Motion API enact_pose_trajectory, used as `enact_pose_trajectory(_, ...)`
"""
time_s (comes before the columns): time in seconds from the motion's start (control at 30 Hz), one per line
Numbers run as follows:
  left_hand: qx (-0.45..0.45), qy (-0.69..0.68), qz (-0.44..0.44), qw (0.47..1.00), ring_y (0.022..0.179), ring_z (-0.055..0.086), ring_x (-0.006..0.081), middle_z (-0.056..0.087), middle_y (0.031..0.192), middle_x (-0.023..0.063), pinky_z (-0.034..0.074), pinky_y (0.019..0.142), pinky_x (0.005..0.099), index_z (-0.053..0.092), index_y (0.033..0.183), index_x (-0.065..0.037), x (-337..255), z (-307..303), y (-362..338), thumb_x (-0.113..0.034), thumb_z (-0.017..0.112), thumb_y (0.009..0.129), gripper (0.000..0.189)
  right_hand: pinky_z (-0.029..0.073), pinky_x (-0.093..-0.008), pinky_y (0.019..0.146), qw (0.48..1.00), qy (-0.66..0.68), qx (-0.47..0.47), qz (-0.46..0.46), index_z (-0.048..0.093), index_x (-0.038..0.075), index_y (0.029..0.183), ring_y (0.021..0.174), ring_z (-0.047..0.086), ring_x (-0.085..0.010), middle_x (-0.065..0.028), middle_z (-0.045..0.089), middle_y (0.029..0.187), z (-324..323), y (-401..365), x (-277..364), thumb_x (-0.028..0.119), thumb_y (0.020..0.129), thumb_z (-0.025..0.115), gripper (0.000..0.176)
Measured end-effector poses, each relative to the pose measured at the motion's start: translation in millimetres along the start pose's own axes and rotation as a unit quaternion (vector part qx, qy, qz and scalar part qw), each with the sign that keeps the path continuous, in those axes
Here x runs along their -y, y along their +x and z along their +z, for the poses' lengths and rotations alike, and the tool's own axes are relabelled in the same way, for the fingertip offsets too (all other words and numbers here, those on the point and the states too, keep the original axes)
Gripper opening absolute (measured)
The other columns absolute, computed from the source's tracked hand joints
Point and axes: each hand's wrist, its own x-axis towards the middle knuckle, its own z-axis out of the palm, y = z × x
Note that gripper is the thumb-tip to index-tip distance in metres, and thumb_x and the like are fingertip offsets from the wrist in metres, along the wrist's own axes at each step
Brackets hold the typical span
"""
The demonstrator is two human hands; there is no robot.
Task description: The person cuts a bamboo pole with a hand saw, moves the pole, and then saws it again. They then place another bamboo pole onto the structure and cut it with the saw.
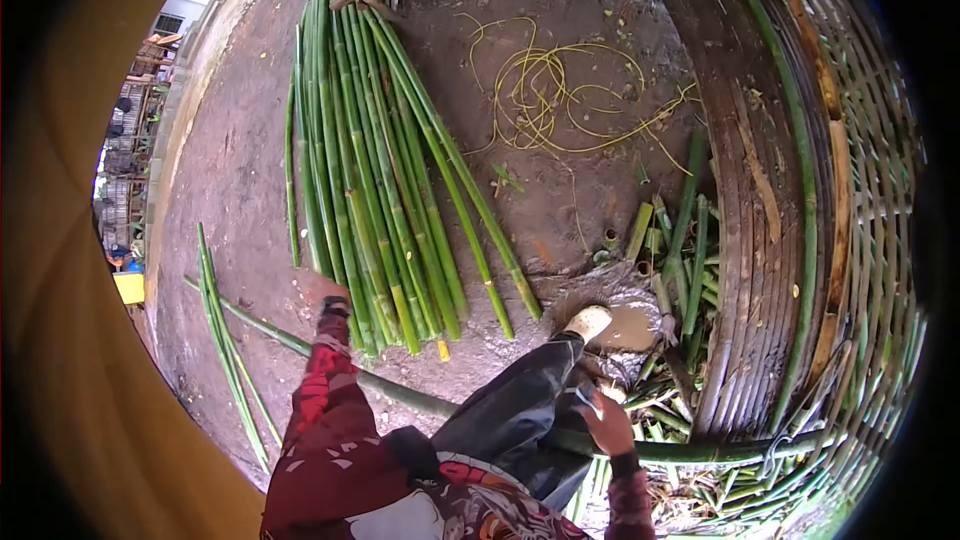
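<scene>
L hand (322, 292) blurry by smooth green bamboo (348, 150), can't tell fingers; R hand (607, 426) nr long round pole (700, 453), fingers' state unclear too

Slender green bamboo poles (350, 170), jointed, lie side by side on muddy ground (235, 170), fanned toward their lower ends. One long green pole (410, 398) runs crosswise near those ends.
</scene>
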Motion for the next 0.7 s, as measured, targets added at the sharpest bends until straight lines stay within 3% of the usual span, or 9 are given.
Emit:
enact_pose_trajectory(0.07,0.209,-0.027,0.138,0.968,0.086,0.073,0.0248,0.073,0.096,0.0055,0.060,0.068,0.0408,0.068,0.125,-0.016,-34.1,-105.7,-63.5,-0.033,0.071,0.089,0.040,0.057,-0.0435,0.091,0.998,-0.030,-0.005,0.056,0.063,-0.005,0.131,0.105,0.072,-0.0358,-0.0242,0.072,0.117,-2.9,-42.3,-37.1,0.029,0.093,0.076,0.053)
enact_pose_trajectory(0.13,0.132,-0.026,0.343,0.930,0.087,0.074,0.0286,0.075,0.096,0.0077,0.060,0.072,0.0412,0.074,0.098,-0.016,-88.1,-52.0,-146.9,-0.031,0.070,0.084,0.021,0.059,-0.0414,0.087,0.998,0.007,-0.034,0.053,0.065,-0.004,0.128,0.102,0.074,-0.0325,-0.0229,0.074,0.113,11.2,-79.5,-65.7,0.025,0.094,0.075,0.046)
enact_pose_trajectory(0.17,0.154,-0.268,0.389,0.868,0.094,0.073,0.0361,0.075,0.098,0.0119,0.058,0.079,0.0459,0.076,0.101,-0.014,-98.8,-100.0,-193.4,-0.030,0.068,0.084,0.025,0.059,-0.0409,0.087,0.995,0.019,-0.048,0.081,0.066,-0.003,0.128,0.102,0.074,-0.0321,-0.0222,0.074,0.111,17.3,-94.6,-68.7,0.025,0.095,0.074,0.044)
enact_pose_trajectory(0.4,0.403,-0.457,0.596,0.524,0.113,0.065,0.0413,0.069,0.120,0.0226,0.050,0.102,0.0487,0.067,0.124,-0.005,-164.8,-334.5,-445.4,-0.020,0.067,0.093,0.035,0.058,-0.0280,0.068,0.929,0.241,-0.152,0.236,0.064,0.002,0.134,0.086,0.074,-0.0169,-0.0097,0.075,0.104,90.0,-185.3,-189.3,0.019,0.104,0.059,0.035)
enact_pose_trajectory(0.5,0.380,-0.456,0.643,0.484,0.120,0.062,0.0405,0.065,0.128,0.0205,0.049,0.103,0.0492,0.064,0.126,-0.007,-145.7,-367.9,-510.7,-0.019,0.069,0.091,0.038,0.056,-0.0384,0.069,0.965,-0.181,-0.188,0.020,0.069,0.000,0.117,0.086,0.070,-0.0267,-0.0197,0.073,0.109,186.1,-209.8,-347.6,0.018,0.101,0.060,0.026)
enact_pose_trajectory(0.53,0.336,-0.472,0.671,0.463,0.115,0.063,0.0397,0.066,0.123,0.0198,0.050,0.100,0.0488,0.065,0.123,-0.007,-142.8,-365.8,-528.5,-0.019,0.069,0.091,0.035,0.054,-0.0378,0.065,0.839,-0.478,-0.249,-0.081,0.069,0.002,0.116,0.080,0.068,-0.0278,-0.0193,0.072,0.108,221.3,-211.4,-401.6,0.020,0.100,0.059,0.026)
enact_pose_trajectory(0.6,0.303,-0.451,0.721,0.431,0.113,0.063,0.0392,0.066,0.120,0.0186,0.050,0.099,0.0483,0.063,0.124,-0.006,-127.9,-389.8,-550.4,-0.021,0.071,0.091,0.037,0.054,-0.0474,0.088,0.873,-0.386,-0.290,0.073,0.067,0.002,0.123,0.105,0.065,-0.0361,-0.0200,0.067,0.129,305.9,-211.9,-479.6,0.026,0.103,0.055,0.033)
enact_pose_trajectory(0.67,0.275,-0.399,0.779,0.398,0.124,0.058,0.0399,0.063,0.131,0.0204,0.046,0.107,0.0463,0.057,0.137,-0.003,-118.2,-395.0,-573.6,-0.022,0.074,0.091,0.053,0.052,-0.0487,0.063,0.924,0.004,-0.282,0.259,0.072,0.009,0.083,0.077,0.068,-0.0308,-0.0168,0.068,0.079,279.9,-186.3,-445.5,0.024,0.096,0.055,0.026)
enact_pose_trajectory(0.7,0.314,-0.388,0.777,0.383,0.128,0.057,0.0390,0.060,0.136,0.0214,0.045,0.110,0.0462,0.052,0.143,-0.002,-112.4,-396.7,-583.5,-0.022,0.075,0.091,0.060,0.054,-0.0519,0.073,0.892,0.063,-0.308,0.326,0.073,0.007,0.085,0.082,0.069,-0.0382,-0.0219,0.071,0.086,293.4,-166.9,-472.3,0.033,0.095,0.058,0.031)
